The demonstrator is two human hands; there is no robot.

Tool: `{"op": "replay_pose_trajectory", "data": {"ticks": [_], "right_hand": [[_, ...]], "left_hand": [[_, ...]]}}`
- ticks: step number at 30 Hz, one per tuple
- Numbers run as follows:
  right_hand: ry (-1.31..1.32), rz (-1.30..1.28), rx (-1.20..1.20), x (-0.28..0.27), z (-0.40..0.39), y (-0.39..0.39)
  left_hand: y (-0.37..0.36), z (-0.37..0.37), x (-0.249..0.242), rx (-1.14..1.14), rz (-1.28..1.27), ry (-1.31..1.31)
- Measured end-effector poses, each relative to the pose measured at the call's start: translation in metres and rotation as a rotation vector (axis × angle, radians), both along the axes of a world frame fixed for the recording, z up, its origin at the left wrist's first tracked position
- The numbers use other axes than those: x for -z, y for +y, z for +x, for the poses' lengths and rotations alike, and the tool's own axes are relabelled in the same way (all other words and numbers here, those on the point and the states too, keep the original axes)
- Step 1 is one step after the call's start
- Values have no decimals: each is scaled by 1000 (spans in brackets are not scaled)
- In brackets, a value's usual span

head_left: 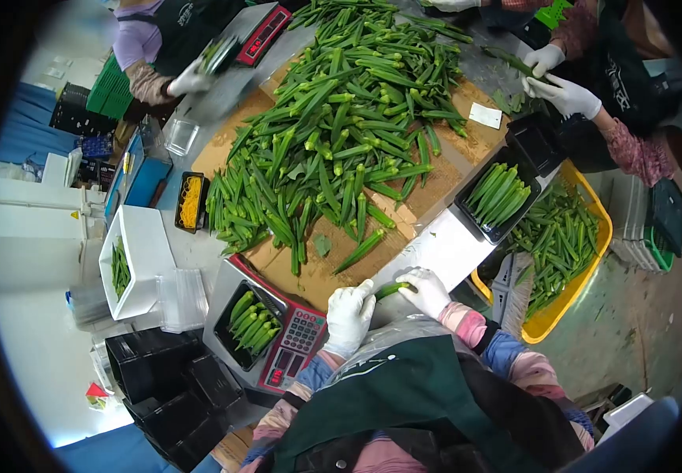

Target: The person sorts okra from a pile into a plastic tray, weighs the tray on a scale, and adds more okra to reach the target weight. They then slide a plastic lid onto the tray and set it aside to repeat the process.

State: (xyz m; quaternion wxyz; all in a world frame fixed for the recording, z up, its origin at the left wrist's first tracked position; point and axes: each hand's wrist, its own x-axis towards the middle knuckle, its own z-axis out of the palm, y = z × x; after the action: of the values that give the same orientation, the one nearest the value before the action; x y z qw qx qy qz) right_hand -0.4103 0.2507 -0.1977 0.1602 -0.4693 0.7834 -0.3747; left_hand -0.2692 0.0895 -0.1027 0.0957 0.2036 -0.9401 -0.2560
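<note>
Right hand [427, 292], white-gloved, is pinching one okra pod [390, 289] near its right end, fingertips closing on it. Left hand [346, 319], also gloved, is hovering its bent fingers right at the other end; can't tell if they're touching or gripping. Pod is lying roughly level between both hands, just in front of the apron [388, 386], near the edge of the cardboard [317, 280].

Handling, my read: pod is looking light and fairly stiff, but likely to snap or bruise if squeezed or bent. Ridged skin shouldn't be slipping much, though gloves are probably dulling feel. Best hold: light pinch mid-body or up by the stem cap, staying off the thin tip.

Around it: loose okra pile [341, 118] is covering much of the cardboard ahead. Red scale [301, 329] is sitting to the left, carrying a black tray [222, 329] of pods. Yellow basket [585, 282] is holding more on the right.
</note>
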Motion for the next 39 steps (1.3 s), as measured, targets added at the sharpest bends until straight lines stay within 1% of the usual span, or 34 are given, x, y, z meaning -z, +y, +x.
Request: {"op": "replay_pose_trajectory", "data": {"ticks": [1,3,4,5,6,8,11,14,15,18,19,20,21,22,23,24,26,27,28,30,32,33,34,36,39], "right_hand": [[40,-2,16,7,0,1],[-480,-34,121,20,-4,-1],[-753,-39,172,13,-4,-5],[-774,-107,214,9,-8,-4],[-772,-133,266,-2,-17,-5],[-733,-158,375,-16,-34,-4],[-639,-184,485,-39,-45,-2],[-630,-266,521,-45,-42,1],[-642,-222,508,-45,-40,4],[-668,-65,430,-41,-22,12],[-663,5,382,-37,-15,13],[-656,75,335,-31,-7,13],[-588,63,253,-16,2,12],[-219,26,84,-3,6,7],[-211,31,21,8,8,10],[-199,34,-44,-7,3,-1],[-85,-41,21,-21,-7,-26],[-24,-82,56,-26,-15,-41],[-11,-126,76,-33,-24,-59],[102,-137,90,-50,-45,-92],[161,-85,193,-47,-67,-126],[138,-113,289,-50,-77,-140],[-60,-163,380,-52,-89,-152],[-147,-118,478,-55,-110,-174],[-49,43,362,-46,-131,-196]], "left_hand": [[0,3,2,11,-6,-67],[-3,5,3,2,-10,-96],[-3,10,5,-6,-7,-123],[-1,14,13,-86,11,39],[0,12,6,-134,21,105],[-6,10,4,-119,-60,71],[-5,-13,-7,95,-234,203],[5,-38,-17,249,-248,163],[10,-42,-19,234,-194,4],[13,-32,-5,228,-31,-293],[11,-24,4,277,-27,-375],[9,-11,12,268,3,-358],[8,3,18,259,35,-341],[7,13,18,250,66,-323],[6,21,18,203,115,-435],[5,25,12,144,164,-419],[4,33,-2,29,260,-381],[4,42,9,-23,292,-249],[4,41,5,-63,306,-246],[1,36,-7,-139,333,-237],[-1,31,-17,-173,376,-191],[-1,29,-19,-189,377,-156],[-1,27,-21,-206,380,-121],[-3,23,-27,-219,396,-112],[-5,17,-35,-236,421,-119]]}}
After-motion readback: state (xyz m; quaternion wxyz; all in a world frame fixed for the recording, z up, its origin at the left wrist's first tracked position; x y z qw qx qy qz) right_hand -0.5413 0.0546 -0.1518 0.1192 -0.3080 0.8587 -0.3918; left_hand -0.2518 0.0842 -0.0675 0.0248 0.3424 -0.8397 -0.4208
